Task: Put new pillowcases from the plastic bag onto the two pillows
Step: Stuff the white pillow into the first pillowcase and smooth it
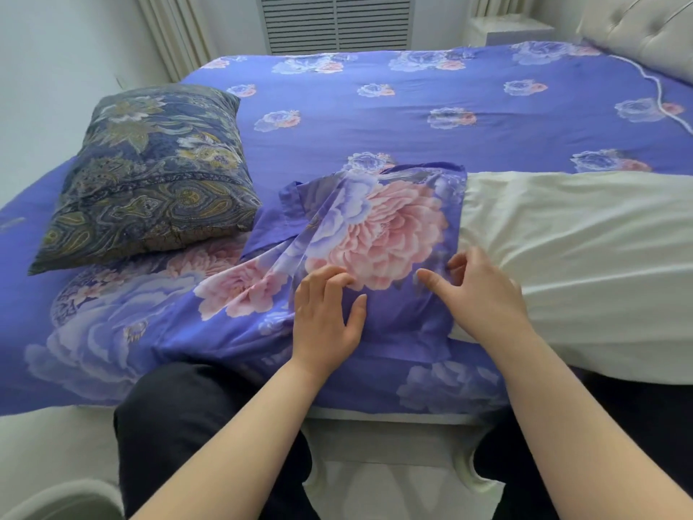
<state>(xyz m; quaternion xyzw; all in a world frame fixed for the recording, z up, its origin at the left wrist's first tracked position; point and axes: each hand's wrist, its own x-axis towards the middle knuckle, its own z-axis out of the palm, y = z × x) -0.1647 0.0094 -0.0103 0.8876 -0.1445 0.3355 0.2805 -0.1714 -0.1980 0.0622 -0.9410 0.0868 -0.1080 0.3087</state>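
A bare white pillow (pixel 585 253) lies along the bed's near right side. Its left end is inside a purple pillowcase (pixel 378 234) printed with a large pink flower. My left hand (pixel 326 317) rests on the pillowcase's near part with fingers bent onto the cloth. My right hand (pixel 483 294) sits at the pillowcase's edge where it meets the white pillow, thumb stretched out and fingers curled at the hem. A second pillow (pixel 150 174) in a dark blue paisley cover lies at the left. No plastic bag is visible.
The bed (pixel 412 106) carries a purple flowered sheet. A padded headboard (pixel 645 28) is at the far right, a louvred vent (pixel 337 20) and curtains behind. My dark-trousered legs stand against the bed's near edge.
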